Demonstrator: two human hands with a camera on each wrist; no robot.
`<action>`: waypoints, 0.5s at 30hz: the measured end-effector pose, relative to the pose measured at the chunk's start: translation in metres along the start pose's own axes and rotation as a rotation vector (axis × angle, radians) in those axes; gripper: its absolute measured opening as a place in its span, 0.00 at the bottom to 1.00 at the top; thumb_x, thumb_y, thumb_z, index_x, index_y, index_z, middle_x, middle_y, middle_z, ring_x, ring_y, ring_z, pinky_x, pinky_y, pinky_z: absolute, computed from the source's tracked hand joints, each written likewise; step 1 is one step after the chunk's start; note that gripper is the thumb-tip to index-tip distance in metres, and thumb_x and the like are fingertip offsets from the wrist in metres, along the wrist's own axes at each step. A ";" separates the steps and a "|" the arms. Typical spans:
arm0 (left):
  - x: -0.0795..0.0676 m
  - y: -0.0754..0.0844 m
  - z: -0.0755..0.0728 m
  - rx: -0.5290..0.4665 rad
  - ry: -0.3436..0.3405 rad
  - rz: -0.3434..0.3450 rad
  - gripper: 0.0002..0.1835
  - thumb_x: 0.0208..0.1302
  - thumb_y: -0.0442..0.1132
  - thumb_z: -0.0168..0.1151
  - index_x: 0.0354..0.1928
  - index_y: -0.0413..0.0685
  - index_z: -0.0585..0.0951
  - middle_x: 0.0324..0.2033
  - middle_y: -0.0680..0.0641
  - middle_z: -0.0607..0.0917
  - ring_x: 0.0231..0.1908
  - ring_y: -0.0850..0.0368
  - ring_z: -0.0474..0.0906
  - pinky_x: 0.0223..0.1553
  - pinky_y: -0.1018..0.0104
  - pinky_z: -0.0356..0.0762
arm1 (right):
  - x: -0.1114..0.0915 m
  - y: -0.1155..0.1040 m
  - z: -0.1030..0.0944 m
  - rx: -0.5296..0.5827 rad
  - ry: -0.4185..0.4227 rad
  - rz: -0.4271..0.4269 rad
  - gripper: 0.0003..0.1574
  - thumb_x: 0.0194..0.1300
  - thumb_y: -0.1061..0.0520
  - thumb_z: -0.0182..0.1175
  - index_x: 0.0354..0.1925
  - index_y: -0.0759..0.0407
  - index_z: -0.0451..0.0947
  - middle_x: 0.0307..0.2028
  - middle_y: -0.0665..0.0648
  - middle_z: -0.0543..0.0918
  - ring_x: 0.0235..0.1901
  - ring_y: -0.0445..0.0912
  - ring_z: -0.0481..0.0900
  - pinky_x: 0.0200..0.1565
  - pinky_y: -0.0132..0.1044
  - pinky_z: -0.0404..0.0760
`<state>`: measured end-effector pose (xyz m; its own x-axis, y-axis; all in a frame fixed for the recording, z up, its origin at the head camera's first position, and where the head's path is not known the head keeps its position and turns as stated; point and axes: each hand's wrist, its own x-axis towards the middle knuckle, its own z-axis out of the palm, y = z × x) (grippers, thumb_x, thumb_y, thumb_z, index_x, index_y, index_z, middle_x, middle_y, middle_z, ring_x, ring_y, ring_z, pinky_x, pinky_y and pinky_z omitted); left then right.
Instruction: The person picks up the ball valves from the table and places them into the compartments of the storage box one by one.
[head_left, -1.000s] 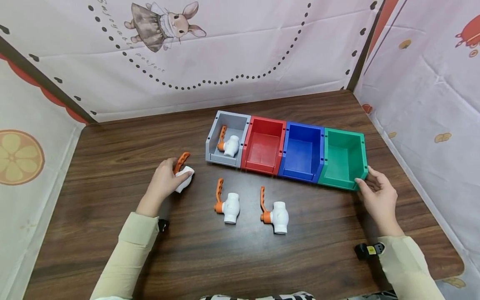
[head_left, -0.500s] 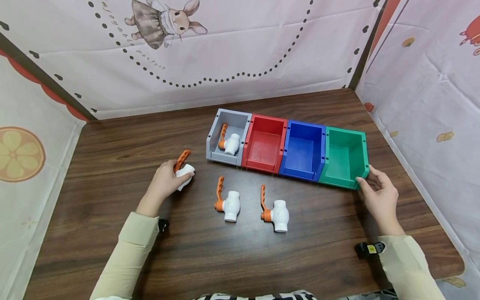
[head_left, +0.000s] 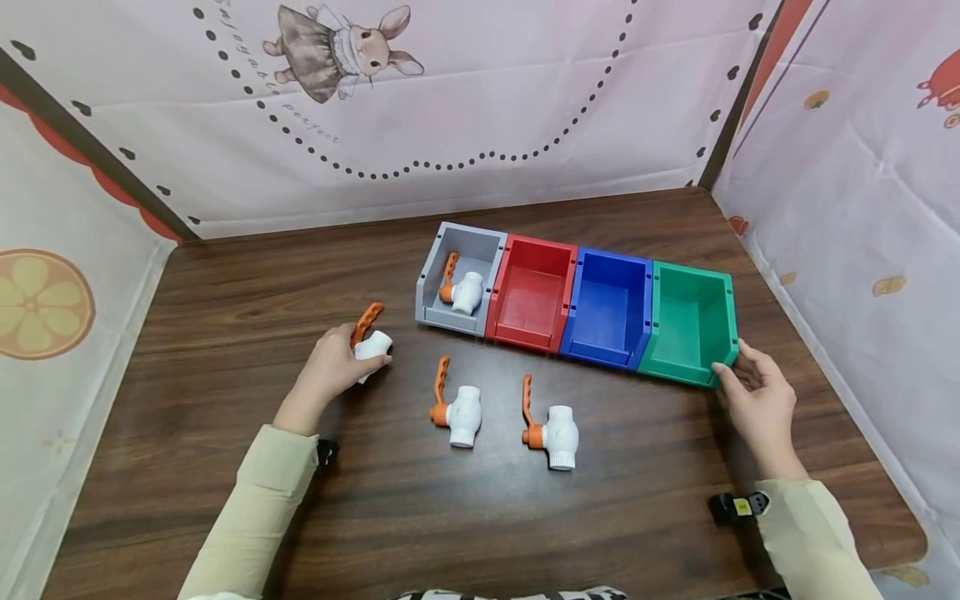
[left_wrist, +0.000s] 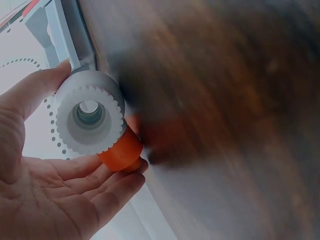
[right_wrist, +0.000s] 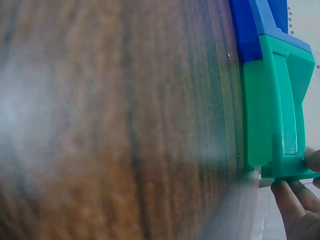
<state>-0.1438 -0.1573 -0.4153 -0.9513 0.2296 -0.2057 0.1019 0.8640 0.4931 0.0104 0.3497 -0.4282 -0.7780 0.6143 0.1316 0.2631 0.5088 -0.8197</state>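
My left hand grips a white ball valve with an orange lever, left of the bins. In the left wrist view, the thumb lies on one side of the valve and the fingers on the other; its ribbed open end faces the camera. At the far right, my right hand pinches the front right corner of the green bin, thumb at the front and fingers along the side. Two more ball valves, a left one and a right one, lie on the table with levers pointing away.
Joined in a row with the green bin are a grey bin, a red bin and a blue bin. Another ball valve lies inside the grey one. Patterned cloth hangs behind the brown wooden table.
Both hands keep their holds on the ball valve and the green bin, almost in place. Only the head view has shifted slightly.
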 end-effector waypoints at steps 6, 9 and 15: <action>0.000 0.003 -0.002 0.015 0.005 0.026 0.43 0.54 0.52 0.68 0.60 0.24 0.66 0.49 0.26 0.75 0.45 0.37 0.73 0.46 0.44 0.73 | -0.001 0.001 -0.001 -0.017 0.018 -0.024 0.28 0.63 0.62 0.60 0.62 0.61 0.71 0.48 0.54 0.81 0.36 0.18 0.69 0.39 0.11 0.68; 0.000 0.003 -0.001 0.022 -0.007 0.025 0.43 0.54 0.52 0.68 0.60 0.24 0.66 0.49 0.26 0.76 0.45 0.37 0.74 0.45 0.45 0.73 | 0.000 0.000 -0.002 -0.025 0.014 -0.018 0.28 0.64 0.62 0.60 0.62 0.60 0.71 0.48 0.56 0.81 0.35 0.18 0.69 0.37 0.11 0.69; -0.001 0.001 -0.001 0.044 -0.018 0.013 0.44 0.54 0.52 0.68 0.61 0.23 0.66 0.49 0.26 0.76 0.44 0.38 0.74 0.44 0.46 0.74 | -0.002 0.000 -0.002 -0.032 -0.016 0.012 0.29 0.64 0.61 0.60 0.64 0.59 0.70 0.49 0.60 0.80 0.32 0.17 0.68 0.33 0.11 0.70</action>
<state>-0.1430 -0.1569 -0.4135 -0.9444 0.2486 -0.2151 0.1272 0.8797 0.4582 0.0130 0.3499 -0.4268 -0.7835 0.6111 0.1125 0.2907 0.5206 -0.8028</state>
